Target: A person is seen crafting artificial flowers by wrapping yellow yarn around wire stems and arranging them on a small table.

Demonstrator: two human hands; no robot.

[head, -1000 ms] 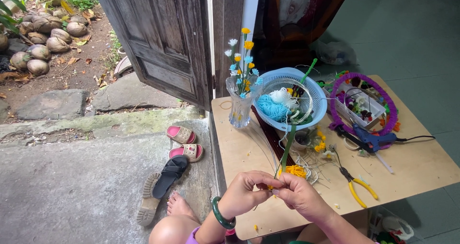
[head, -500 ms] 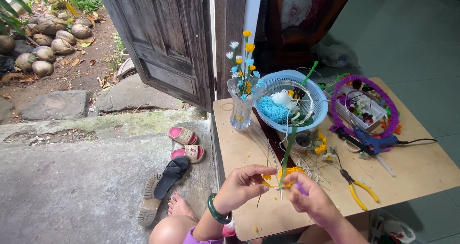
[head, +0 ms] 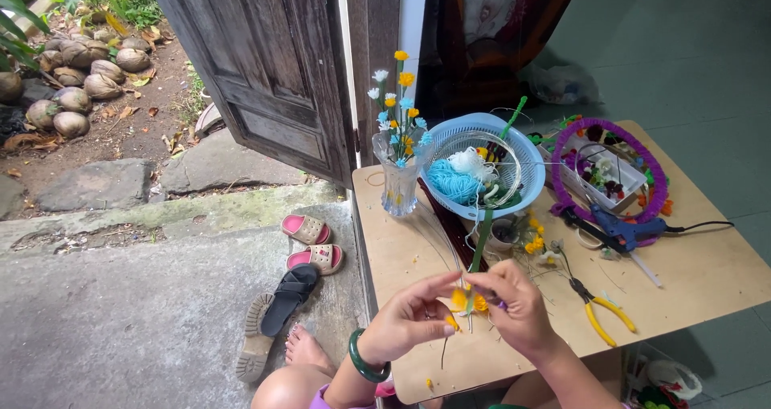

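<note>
Head view, table [head: 723, 280] as landmark.

Left hand [head: 405, 322] is over the table's near edge, palm turned right, thumb and index stretched toward the other hand, fingertips pinched on a small yellow flower [head: 462, 301]. Green bangle [head: 363, 361] on that wrist. Right hand [head: 518, 309] sits just beside it, knuckles up, fingers curled shut on the same flower and its thin green stem [head: 482, 244]; the fingertips of both hands meet. The stem runs straight up from the hands toward the basket [head: 522, 164]. The flower is low over the near-left part of the table, between the 2 hands.

Count on the table: 1 clear glass vase [head: 399, 186] at the far-left corner, holding small white, yellow and blue flowers on thin stems; 1 round pale-blue slotted plastic basket right of the vase, with blue yarn and white fluff inside; 1 purple fuzzy ring [head: 654, 172] at the far-right; 1 blue glue gun [head: 622, 228] with a black cord, near the ring; 1 pair of yellow-handled pliers [head: 598, 309] right of the hands. Tabletop is flat, light wood.

Left of the table, on concrete: 2 pink slides [head: 309, 244], 1 black sandal [head: 285, 297], 1 bare foot [head: 309, 349].
</note>
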